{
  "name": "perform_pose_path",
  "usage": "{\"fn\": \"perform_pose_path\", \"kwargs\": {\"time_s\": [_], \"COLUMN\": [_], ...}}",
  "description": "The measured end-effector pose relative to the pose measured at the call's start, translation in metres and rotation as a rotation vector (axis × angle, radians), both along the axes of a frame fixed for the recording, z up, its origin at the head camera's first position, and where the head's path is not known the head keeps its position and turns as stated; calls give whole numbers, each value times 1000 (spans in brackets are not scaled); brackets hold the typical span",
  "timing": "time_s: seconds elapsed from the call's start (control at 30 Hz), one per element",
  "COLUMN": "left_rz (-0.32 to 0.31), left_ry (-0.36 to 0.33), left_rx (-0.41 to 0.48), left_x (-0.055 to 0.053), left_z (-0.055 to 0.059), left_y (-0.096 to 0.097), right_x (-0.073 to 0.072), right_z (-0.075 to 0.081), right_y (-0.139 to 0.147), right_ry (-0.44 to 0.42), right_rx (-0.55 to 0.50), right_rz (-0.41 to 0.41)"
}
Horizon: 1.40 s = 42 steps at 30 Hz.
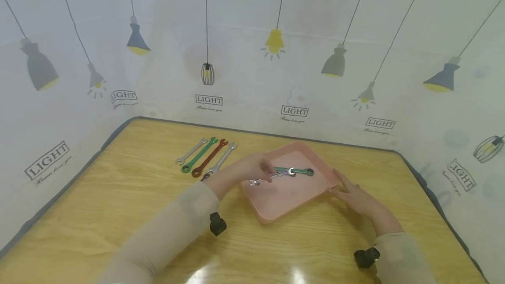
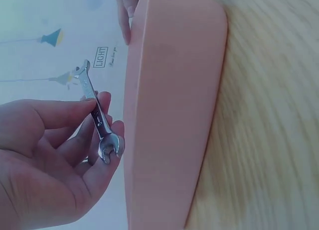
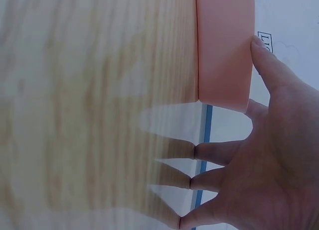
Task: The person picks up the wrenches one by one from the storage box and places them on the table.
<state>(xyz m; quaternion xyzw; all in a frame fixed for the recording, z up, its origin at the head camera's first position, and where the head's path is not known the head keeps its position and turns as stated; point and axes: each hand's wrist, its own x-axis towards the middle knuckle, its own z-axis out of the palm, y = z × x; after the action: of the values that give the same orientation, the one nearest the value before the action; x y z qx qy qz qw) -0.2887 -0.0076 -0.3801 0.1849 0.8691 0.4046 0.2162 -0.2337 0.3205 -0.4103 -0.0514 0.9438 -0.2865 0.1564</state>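
My left hand (image 1: pixel 256 168) is over the pink tray (image 1: pixel 272 220), pinching a silver open-ended wrench (image 2: pixel 99 118) between thumb and fingers. Inside the tray, a green wrench (image 1: pixel 304 172) lies toward the far side, partly covered by the held wrench in the head view. At the tray's right corner is my right hand (image 1: pixel 359 198), its fingers spread. Its thumb (image 3: pixel 269 60) rests along the tray's rim, and the other fingertips reach down to the table past the corner.
Left of the tray on the wooden table (image 1: pixel 98 205) lie a grey wrench (image 1: pixel 192 151), a green ratchet wrench (image 1: pixel 200 154), a red wrench (image 1: pixel 210 158) and a silver wrench (image 1: pixel 222 158). My left forearm partly hides a dark-ended piece beside them. Lamp-printed cloth (image 1: pixel 244 78) surrounds the table.
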Motion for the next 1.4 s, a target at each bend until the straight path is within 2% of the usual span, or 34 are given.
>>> {"fn": "perform_pose_path", "kwargs": {"time_s": [0.23, 0.47, 0.67, 0.83, 0.93, 1.07, 1.2, 1.4], "left_rz": [13, 63, 67, 48, 41, 53, 63, 112], "left_ry": [70, 88, 110, 161, 147, 79, 42, -17], "left_rx": [-35, -35, -71, -92, -102, -73, -45, -29], "left_x": [3, 3, 8, 10, 14, 20, 22, 26], "left_z": [0, 7, 18, 17, 14, 10, 6, 1], "left_y": [-16, -44, -65, -81, -90, -102, -115, -138], "right_x": [3, 1, -1, -1, -1, -3, -2, 0], "right_z": [-1, -4, -4, -2, -2, -2, 0, 0], "right_y": [2, 3, 3, 2, 2, 1, 0, 1], "right_ry": [5, 15, 24, 14, 2, 0, 0, 9], "right_rx": [-6, -7, 12, 10, 3, 1, 0, -15], "right_rz": [-4, 5, 0, -1, 0, -1, -5, 0]}}
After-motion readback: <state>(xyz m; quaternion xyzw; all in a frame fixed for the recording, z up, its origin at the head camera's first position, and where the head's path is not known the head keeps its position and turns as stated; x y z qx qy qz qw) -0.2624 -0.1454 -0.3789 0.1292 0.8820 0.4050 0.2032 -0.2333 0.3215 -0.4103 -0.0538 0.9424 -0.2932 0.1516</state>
